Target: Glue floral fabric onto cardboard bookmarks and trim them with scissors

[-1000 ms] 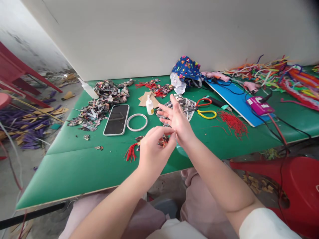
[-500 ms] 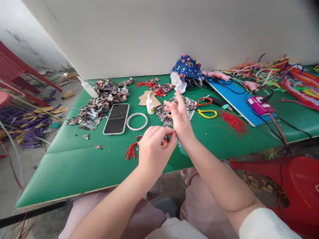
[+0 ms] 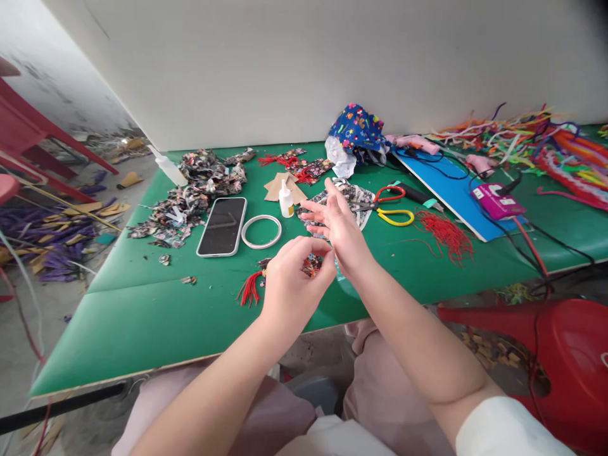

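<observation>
My left hand (image 3: 295,271) is closed, thumb and fingertips pinched together against the base of my right palm; what the pinch holds, if anything, is too small to make out. Fingers stretched out and slightly apart, my right hand (image 3: 346,233) is tipped upward with no object showing in it. Partly hidden behind my left hand lies a dark floral fabric piece, with a red tassel (image 3: 250,288) sticking out to its left. Just beyond my hands are a small white glue bottle (image 3: 286,201), printed fabric pieces (image 3: 365,201) and scissors (image 3: 398,217) with red and yellow handles.
A phone (image 3: 221,228), a white ring (image 3: 261,232) and fabric scraps (image 3: 209,180) lie on the left of the green table (image 3: 156,329). To the right are red threads (image 3: 444,235), a blue board (image 3: 437,183), a magenta box (image 3: 498,201) with cables and colourful cords (image 3: 570,158).
My right hand has tilted, its fingers dropping lower and leaning left. My left hand stays nearly in place, still pinched by the right palm.
</observation>
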The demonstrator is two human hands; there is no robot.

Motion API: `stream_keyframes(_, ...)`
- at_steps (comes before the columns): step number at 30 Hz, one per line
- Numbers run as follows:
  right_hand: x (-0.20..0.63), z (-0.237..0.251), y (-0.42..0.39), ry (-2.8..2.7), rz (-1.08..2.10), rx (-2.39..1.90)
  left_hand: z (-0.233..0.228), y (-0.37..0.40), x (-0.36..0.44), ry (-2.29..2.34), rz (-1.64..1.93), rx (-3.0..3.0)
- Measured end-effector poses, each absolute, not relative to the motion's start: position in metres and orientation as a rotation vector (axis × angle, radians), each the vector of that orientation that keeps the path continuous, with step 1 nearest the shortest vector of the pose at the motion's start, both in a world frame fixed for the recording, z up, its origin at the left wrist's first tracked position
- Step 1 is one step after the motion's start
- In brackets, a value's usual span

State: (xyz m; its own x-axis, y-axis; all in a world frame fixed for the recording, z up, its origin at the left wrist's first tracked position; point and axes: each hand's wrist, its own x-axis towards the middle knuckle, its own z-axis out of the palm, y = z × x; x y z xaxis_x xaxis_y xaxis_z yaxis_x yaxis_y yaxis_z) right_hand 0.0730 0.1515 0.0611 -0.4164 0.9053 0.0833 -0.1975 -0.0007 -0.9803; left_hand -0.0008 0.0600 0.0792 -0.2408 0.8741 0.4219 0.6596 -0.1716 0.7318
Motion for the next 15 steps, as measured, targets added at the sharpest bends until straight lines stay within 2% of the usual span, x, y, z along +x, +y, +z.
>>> stream_keyframes(15,0.0761,0.0649,0.1478,-1.503,1.398,-0.823,0.0755,0.0608,-0.0020,1.945,1.447,2.015)
